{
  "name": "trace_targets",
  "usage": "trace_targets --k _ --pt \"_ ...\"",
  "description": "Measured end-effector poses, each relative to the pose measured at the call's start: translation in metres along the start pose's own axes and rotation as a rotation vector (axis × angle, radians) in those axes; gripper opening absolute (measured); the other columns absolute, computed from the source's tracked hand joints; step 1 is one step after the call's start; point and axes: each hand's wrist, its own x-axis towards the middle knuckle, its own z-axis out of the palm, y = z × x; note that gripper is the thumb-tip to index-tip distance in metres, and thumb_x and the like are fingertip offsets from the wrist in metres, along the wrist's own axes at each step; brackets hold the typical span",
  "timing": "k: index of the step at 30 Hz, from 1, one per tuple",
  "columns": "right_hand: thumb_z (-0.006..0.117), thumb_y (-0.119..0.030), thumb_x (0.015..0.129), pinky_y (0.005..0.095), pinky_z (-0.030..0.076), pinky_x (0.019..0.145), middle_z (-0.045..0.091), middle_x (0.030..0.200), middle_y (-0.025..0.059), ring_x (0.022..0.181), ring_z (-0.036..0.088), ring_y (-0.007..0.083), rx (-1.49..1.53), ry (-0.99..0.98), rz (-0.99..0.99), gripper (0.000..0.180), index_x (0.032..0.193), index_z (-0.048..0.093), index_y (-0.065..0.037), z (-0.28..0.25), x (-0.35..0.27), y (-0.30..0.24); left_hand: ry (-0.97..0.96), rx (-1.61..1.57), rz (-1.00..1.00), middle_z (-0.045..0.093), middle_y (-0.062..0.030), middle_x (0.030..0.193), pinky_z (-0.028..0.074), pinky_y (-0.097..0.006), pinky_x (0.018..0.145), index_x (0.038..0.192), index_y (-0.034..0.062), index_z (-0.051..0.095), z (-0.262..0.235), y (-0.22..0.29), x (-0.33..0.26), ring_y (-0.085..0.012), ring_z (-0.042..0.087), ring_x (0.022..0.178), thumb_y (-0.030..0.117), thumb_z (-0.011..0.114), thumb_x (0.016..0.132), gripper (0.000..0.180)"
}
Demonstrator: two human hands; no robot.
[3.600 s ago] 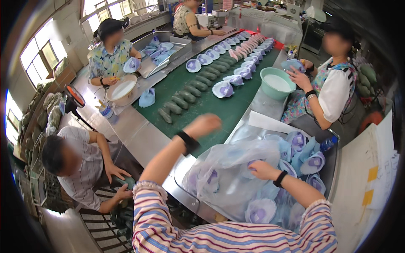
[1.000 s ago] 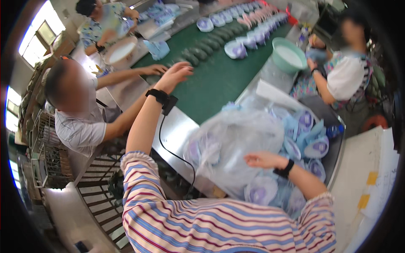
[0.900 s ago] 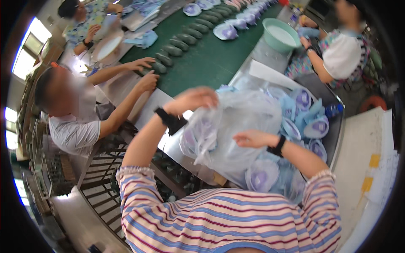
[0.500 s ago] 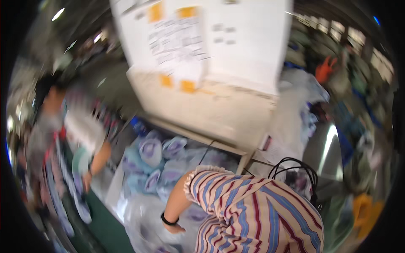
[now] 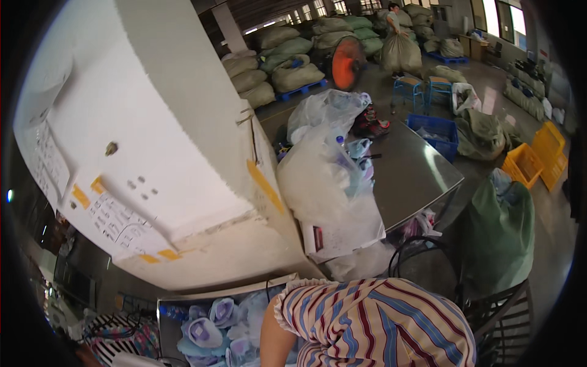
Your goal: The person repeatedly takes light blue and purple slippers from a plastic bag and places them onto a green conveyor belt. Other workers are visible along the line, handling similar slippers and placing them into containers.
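Observation:
My left upper arm, in a striped short sleeve with a frilled cuff, reaches down at the bottom middle. The left hand lies below the lower edge, out of view, so what it touches is hidden. My right hand does not show either. Nearest to the left arm are several soft light-blue and lilac pieces, cupped like slippers, heaped in a metal-edged bin. A small blue object lies at the bin's left corner.
A white pillar rises ahead. Right of it, a metal table carries clear plastic bags. Black cable loops beside my sleeve. Beyond stand a green sack, yellow crate, blue crate, orange fan and a person.
The view has swung right, shifting the pillar and bin left and lower. My left hand, earlier over clear plastic by the bin, has left the picture, as has the co-worker at left.

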Motion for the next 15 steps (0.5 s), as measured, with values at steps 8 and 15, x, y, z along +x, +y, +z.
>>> trace_targets --k 8,15 --pt "0.064 -0.036 0.077 0.0433 0.045 0.068 0.059 0.083 0.0162 0.079 0.057 0.0322 0.083 0.045 -0.141 0.032 0.09 0.061 -0.007 -0.03 -0.016 -0.008 -0.012 -0.098 -0.101 0.052 -0.0221 0.122 0.042 -0.048 0.095 0.132 0.0 0.037 0.015 0.009 0.016 -0.0348 0.053 0.109 0.015 0.061 0.071 0.067" --pt "0.063 -0.037 0.078 0.0442 0.045 0.064 0.058 0.076 0.016 0.072 0.057 0.0325 0.028 0.066 -0.6 0.032 0.083 0.061 -0.006 -0.093 -0.021 -0.064 0.196 -0.262 -0.306 0.051 -0.0229 0.123 0.043 -0.046 0.097 0.135 -0.0001 0.033 -0.034 -0.038 -0.069 -0.0328 0.054 0.111 0.003 0.058 0.073 0.067"
